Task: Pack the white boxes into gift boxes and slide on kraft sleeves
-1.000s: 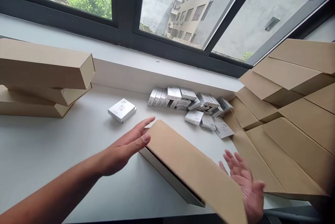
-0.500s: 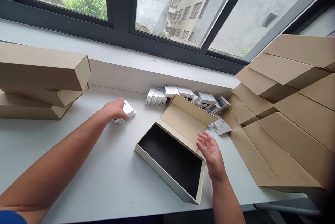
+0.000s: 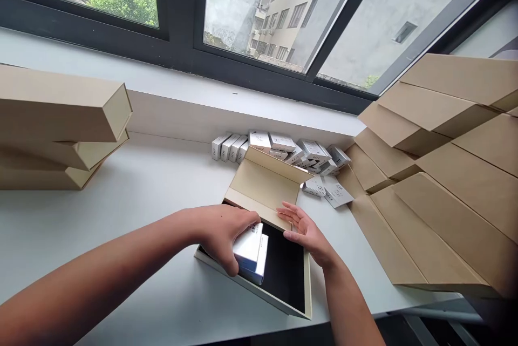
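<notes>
My left hand is closed around small white boxes, at least two stacked together, and holds them over the left part of an open tan gift box. The black inside of that box shows to the right of them. Its hinged lid is tipped back toward the window. At the right end, near the lid's hinge, my right hand has its fingers spread and holds nothing. Whether the white boxes touch the bottom is hidden by my left hand.
Several more small white boxes lie in a row and a loose heap along the window ledge. Tan boxes are stacked at the left and in a taller pile at the right. The white table's front edge runs below.
My left hand has carried the small white boxes from the table at left into the open gift box's area. My right hand has shifted slightly left, still open. The view moved a little.
</notes>
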`<act>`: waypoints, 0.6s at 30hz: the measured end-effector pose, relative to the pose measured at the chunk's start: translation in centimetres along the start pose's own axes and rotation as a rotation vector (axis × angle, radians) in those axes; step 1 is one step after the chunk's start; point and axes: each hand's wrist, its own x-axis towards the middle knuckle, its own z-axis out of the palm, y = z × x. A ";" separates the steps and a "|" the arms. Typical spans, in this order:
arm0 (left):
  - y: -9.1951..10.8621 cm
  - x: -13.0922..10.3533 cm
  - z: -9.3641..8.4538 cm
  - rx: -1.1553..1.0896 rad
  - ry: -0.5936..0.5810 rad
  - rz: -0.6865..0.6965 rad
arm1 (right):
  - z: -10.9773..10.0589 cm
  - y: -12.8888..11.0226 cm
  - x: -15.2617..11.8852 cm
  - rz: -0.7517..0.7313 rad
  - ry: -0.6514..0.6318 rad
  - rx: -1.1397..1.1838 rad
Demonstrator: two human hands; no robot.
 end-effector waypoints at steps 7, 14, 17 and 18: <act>-1.8 -1.4 0.4 0.011 0.099 0.014 | -0.1 0.0 0.2 -0.056 -0.169 -0.066; -11.1 2.5 -5.8 -0.260 1.135 -0.284 | 0.9 -0.1 -0.2 -0.092 -0.215 0.024; -14.6 6.2 -5.2 -0.260 1.085 -0.427 | 0.8 0.1 -0.1 -0.077 -0.236 0.035; -15.1 7.0 -4.7 -0.272 1.059 -0.423 | 0.8 0.3 0.0 -0.071 -0.240 0.035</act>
